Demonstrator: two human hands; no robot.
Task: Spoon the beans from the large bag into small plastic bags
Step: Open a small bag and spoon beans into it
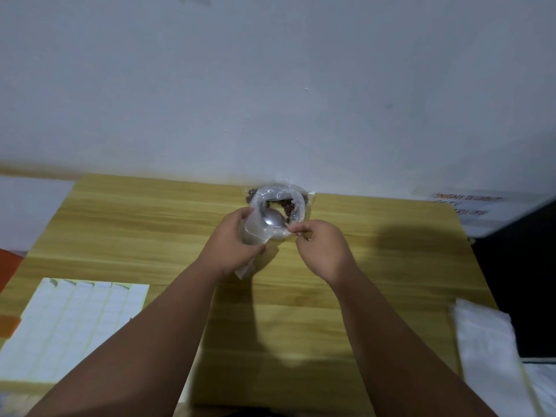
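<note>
Near edge: both forearms reach forward over the table [301,311]. A sheet of labels [81,326] lies near left; a white stack [487,350], possibly spare bags, lies near right. Cannot tell for sure.

Mid-table: the left hand [231,242] is wrapped round a small bag [254,230] and holds it upright with the mouth open. The bag's tail hangs below the fist. No beans visible in it, though the plastic is blurred. The right hand [322,248] pinches the handle of the spoon [272,220] between its fingertips. The spoon bowl sits at the small bag's mouth, just in front of the large bag, and looks shiny and bare.

Far: the large bag [299,206] stands open against the wall [270,85], touching it, with dark beans [287,207] inside. A few more show through the plastic at its left side. A note with red writing [469,203] lies far right.

Step (judgement): between scoops, with the spoon at the small bag and unloaded. This looks like early filling.

Next move calls for:
- dip the spoon into the large bag's mouth and lift it level
- keep the left hand's grip holding the small bag's mouth wide
- tip the spoon inside the rim, not over it

Risk: the film mouth collapsing, and beans rolling onto the table.
</note>
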